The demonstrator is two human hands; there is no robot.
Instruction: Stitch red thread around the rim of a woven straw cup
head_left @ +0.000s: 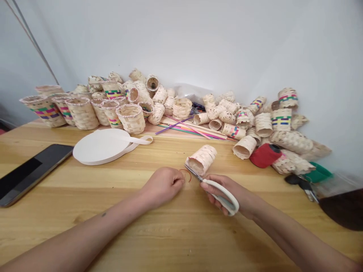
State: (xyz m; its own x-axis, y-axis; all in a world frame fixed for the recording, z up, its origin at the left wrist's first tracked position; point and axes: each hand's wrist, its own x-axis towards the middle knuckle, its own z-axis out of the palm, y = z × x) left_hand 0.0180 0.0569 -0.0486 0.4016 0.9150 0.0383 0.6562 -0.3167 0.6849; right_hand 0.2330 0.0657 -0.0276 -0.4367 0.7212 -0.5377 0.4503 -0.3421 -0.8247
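My left hand (166,185) is closed, thumb against the fingers, above the wooden table. A thin red thread (189,175) curves out from its fingertips. In my right hand (224,190) is a pair of scissors (222,191) with white handles. Their blades point up and left, close to the thread and in front of a small woven basket (206,155). That basket lies on its side, its mouth toward me. Whether the blades touch the thread or the basket's rim I cannot tell.
Several rimmed woven baskets (132,119) stand at the back left, beside heaped unrimmed ones (263,124). A roll of white ribbon (99,145) and a phone (34,168) lie left. Coloured strips (187,127) lie mid-back. At right are red (265,155) and green (319,173) thread spools.
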